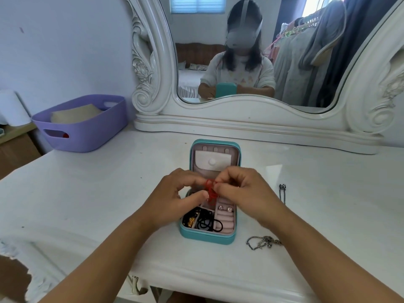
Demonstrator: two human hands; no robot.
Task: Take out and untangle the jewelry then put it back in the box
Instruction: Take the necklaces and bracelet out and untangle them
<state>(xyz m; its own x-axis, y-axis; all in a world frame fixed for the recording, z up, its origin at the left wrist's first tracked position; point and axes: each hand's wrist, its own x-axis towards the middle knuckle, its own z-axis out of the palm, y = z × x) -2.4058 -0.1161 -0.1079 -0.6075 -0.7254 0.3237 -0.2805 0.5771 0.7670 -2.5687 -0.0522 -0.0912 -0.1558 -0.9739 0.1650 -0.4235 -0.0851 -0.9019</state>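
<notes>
- Head view: left hand [175,191] and right hand [238,189] both pinch the red cord [211,192] above the open box [207,236].
- 2 silver chains [263,242] lie out on the right; black bands [207,223] are left inside, so about half remains.

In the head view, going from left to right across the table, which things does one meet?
Purple basket → left hand → red string held over the teal jewelry box → right hand → silver chain → pendant necklace.
</notes>
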